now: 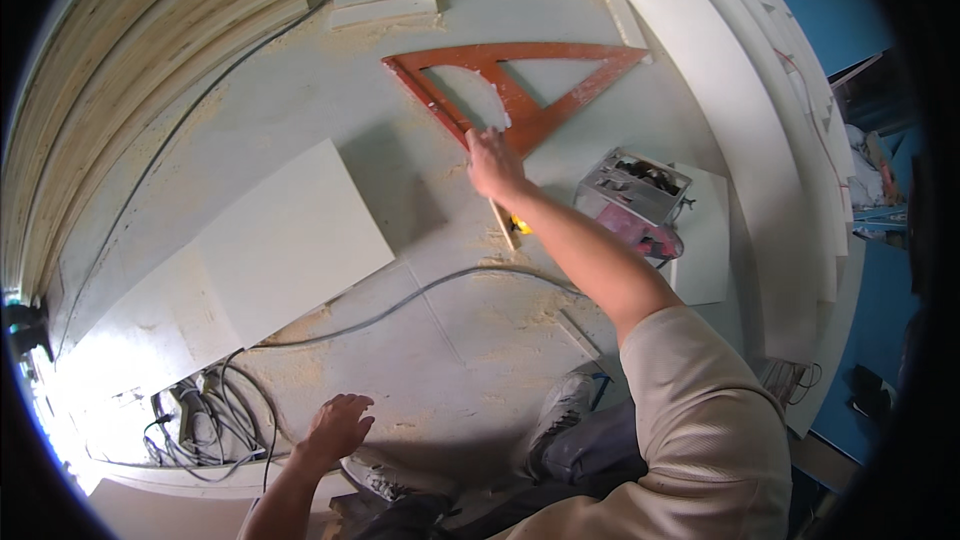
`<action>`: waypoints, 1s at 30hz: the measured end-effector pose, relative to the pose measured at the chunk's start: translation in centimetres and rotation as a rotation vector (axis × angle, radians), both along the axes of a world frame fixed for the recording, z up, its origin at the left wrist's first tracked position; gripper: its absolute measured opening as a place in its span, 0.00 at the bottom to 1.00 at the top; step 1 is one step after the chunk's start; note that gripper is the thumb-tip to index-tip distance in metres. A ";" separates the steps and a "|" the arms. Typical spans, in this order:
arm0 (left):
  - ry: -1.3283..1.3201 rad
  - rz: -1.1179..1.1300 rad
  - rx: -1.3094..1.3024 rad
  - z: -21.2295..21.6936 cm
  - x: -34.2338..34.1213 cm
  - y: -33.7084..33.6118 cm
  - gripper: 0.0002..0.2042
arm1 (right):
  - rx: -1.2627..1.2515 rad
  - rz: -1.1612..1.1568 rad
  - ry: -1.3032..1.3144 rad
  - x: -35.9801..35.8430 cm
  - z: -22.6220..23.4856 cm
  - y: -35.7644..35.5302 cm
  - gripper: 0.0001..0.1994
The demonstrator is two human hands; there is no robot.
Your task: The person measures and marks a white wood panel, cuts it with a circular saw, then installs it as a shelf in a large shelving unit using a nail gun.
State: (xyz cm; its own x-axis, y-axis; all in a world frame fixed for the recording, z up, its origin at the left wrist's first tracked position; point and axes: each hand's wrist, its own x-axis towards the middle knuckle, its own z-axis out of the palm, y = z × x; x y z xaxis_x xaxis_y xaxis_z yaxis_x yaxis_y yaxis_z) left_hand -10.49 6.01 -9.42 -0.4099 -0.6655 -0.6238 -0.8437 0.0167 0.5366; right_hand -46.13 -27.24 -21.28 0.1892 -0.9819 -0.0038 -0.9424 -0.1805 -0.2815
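Stretched out ahead of me, my right hand (pixel 495 166) is closed on the near corner of a large orange-red triangle set square (pixel 535 122). The square has cut-out openings and pale smears on it. Just below that hand lie a thin wood strip (pixel 503 225) and a small yellow thing (pixel 521 224), partly hidden by my forearm. My left hand (pixel 340 428) hangs low over the floor with its fingers apart and nothing in them. It is nearest to my shoe and a coil of cables (pixel 215 420).
A white board (pixel 300 240) lies at the left. A power saw (pixel 640 195) sits on another board at the right. A cable (pixel 430 285) crosses the sawdusty floor. Stacked boards (pixel 150 50) fill the far left; white panel offcuts (pixel 385 0) lie at the back.
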 end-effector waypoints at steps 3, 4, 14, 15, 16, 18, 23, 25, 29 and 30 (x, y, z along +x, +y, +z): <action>0.009 0.084 0.017 0.2 0.2 1.0 0.14 | 0.094 -0.174 0.031 0.3 -2.1 -2.1 0.16; 0.019 0.112 0.016 0.3 0.3 1.4 0.14 | 0.073 -0.150 0.107 0.0 -2.7 -2.4 0.18; 0.124 0.193 -0.089 1.6 -0.6 3.7 0.12 | 0.308 0.071 0.215 -0.6 8.1 -6.2 0.24; 0.124 0.178 -0.097 1.6 -0.4 4.0 0.12 | 0.380 0.098 0.180 0.5 10.1 -5.8 0.24; 0.133 0.152 -0.101 1.6 -0.5 3.9 0.12 | 0.456 0.113 0.152 0.8 12.1 -5.1 0.25; 0.121 0.100 -0.102 2.0 -0.6 3.2 0.11 | 0.546 0.131 0.081 1.8 13.5 -4.3 0.25; 0.191 0.011 -0.255 2.0 -0.7 0.8 0.11 | 0.300 0.330 0.045 5.4 17.6 1.6 0.24; 0.281 -0.011 -0.435 2.4 -1.1 -0.7 0.12 | 0.254 0.401 0.039 6.9 18.7 4.3 0.24; 0.402 -0.085 -0.797 3.6 -2.6 -3.9 0.15 | -0.016 0.720 -0.033 8.9 15.7 8.9 0.20; 0.375 -0.090 -0.836 4.1 -2.5 -4.6 0.15 | -0.032 0.791 -0.078 9.7 14.6 9.7 0.20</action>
